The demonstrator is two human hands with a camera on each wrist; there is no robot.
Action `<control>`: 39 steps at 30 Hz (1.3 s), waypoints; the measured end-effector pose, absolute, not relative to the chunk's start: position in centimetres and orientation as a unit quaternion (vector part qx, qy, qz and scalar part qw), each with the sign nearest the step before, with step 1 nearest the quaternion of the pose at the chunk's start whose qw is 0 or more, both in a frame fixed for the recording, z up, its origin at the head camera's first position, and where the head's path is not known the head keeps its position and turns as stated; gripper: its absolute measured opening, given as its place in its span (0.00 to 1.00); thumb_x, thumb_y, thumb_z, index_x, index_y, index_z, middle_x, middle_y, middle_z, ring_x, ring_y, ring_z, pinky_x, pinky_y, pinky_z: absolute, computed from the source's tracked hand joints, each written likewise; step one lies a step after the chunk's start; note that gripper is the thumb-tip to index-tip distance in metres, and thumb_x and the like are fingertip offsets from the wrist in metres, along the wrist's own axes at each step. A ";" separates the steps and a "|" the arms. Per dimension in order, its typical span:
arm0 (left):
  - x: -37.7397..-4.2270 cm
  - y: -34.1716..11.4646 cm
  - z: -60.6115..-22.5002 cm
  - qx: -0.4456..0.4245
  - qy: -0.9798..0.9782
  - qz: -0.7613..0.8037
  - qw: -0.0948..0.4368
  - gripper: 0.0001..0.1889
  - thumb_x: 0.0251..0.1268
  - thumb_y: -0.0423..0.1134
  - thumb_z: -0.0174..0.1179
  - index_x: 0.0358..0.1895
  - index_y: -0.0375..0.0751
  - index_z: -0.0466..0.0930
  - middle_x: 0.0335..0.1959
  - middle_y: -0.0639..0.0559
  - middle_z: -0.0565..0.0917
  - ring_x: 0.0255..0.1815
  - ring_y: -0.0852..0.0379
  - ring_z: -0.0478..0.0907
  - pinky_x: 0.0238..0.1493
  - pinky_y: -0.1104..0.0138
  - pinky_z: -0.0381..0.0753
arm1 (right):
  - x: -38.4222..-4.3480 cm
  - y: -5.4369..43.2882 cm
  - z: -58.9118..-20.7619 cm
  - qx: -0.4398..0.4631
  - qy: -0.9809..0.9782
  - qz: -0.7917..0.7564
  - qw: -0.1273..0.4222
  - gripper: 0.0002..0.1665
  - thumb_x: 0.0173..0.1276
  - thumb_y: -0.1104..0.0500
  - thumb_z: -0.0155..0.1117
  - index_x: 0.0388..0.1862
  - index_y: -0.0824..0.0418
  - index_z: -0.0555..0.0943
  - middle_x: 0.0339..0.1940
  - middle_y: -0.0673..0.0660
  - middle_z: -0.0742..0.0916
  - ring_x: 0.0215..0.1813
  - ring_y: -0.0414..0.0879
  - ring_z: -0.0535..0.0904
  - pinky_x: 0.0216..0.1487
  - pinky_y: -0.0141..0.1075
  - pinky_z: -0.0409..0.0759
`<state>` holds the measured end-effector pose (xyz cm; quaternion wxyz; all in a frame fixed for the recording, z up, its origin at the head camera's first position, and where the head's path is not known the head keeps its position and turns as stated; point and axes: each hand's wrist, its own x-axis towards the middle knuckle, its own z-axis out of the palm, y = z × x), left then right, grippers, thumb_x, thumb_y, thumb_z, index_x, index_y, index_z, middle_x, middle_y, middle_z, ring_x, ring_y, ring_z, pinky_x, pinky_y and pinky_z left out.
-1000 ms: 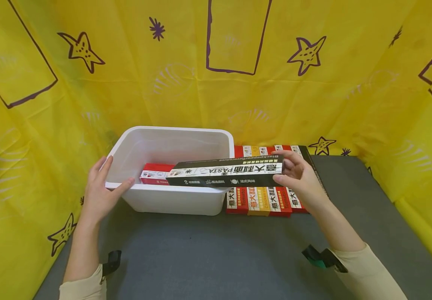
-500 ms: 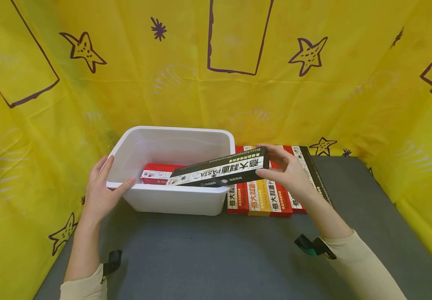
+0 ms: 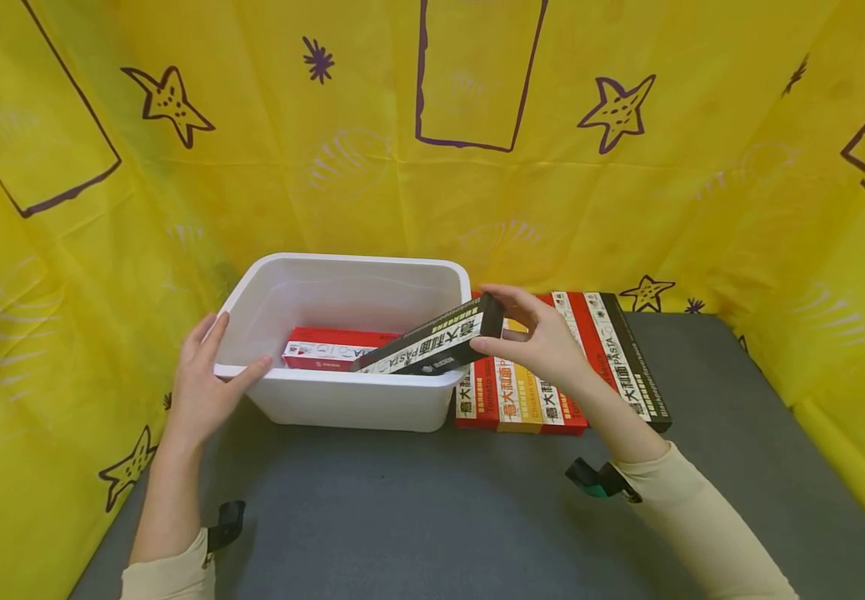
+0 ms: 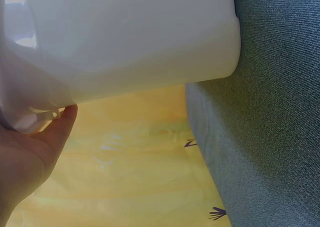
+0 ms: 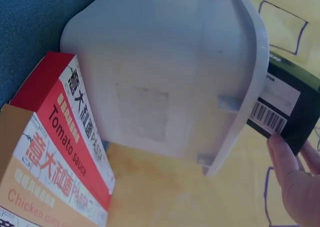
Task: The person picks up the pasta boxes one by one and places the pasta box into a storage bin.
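Observation:
The left hand (image 3: 203,379) grips the left front corner of a white plastic bin (image 3: 342,404), its thumb over the rim. In the left wrist view, a finger of that hand shows at the rim of the bin (image 4: 130,42). The right hand (image 3: 541,337) pinches the near end of a black pasta box (image 3: 443,342). That box slants over the bin's right rim, its far end down inside. A red pasta box (image 3: 320,348) lies in the bin, partly covered by the black one. The right wrist view shows the barcode end of the black box (image 5: 280,102) beside the fingers.
Right of the bin, several pasta boxes lie side by side on the grey table (image 3: 402,517): red tomato ones (image 3: 487,408), a yellow chicken curry one (image 3: 518,408) and a black one (image 3: 642,383) at the outer right. A yellow patterned cloth (image 3: 372,125) encloses the back and sides.
The right hand has moved left with the black box, whose far end has dropped deeper into the bin while it tilts more steeply. The left hand stays on the rim.

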<state>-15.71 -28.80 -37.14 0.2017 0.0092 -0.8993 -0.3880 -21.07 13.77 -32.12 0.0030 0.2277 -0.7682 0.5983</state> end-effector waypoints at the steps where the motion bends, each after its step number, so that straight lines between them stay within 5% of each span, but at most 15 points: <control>1: -15.7 -28.8 -37.2 0.009 -0.899 -0.387 0.203 0.45 0.59 0.48 0.67 0.77 0.42 0.54 0.76 0.38 0.52 0.72 0.32 0.50 0.62 0.30 0.52 | -21.1 13.5 -32.2 0.232 -0.771 0.593 0.006 0.38 0.54 0.55 0.78 0.66 0.51 0.75 0.61 0.50 0.80 0.60 0.46 0.76 0.56 0.40 0.79; 12: -15.6 -28.8 -37.1 0.018 -0.899 -0.392 0.193 0.46 0.59 0.49 0.66 0.77 0.43 0.53 0.77 0.39 0.50 0.72 0.32 0.50 0.62 0.30 0.54 | -21.1 12.4 -32.9 0.238 -0.801 0.549 0.020 0.38 0.55 0.53 0.78 0.65 0.50 0.75 0.61 0.48 0.79 0.61 0.44 0.76 0.57 0.37 0.78; 30: -15.6 -28.7 -37.1 0.014 -0.899 -0.389 0.202 0.45 0.60 0.48 0.66 0.77 0.41 0.54 0.76 0.38 0.51 0.72 0.31 0.51 0.63 0.30 0.52 | -21.2 11.7 -33.2 0.265 -0.879 0.393 0.046 0.44 0.60 0.42 0.71 0.74 0.49 0.68 0.71 0.49 0.73 0.71 0.49 0.65 0.66 0.57 0.66; 39: -15.5 -28.6 -36.9 0.016 -0.900 -0.388 0.198 0.45 0.60 0.48 0.66 0.77 0.42 0.53 0.77 0.39 0.51 0.72 0.32 0.50 0.63 0.30 0.52 | -21.3 10.6 -33.1 0.284 -0.885 0.365 0.043 0.44 0.59 0.42 0.71 0.73 0.54 0.69 0.70 0.53 0.73 0.71 0.52 0.66 0.67 0.56 0.65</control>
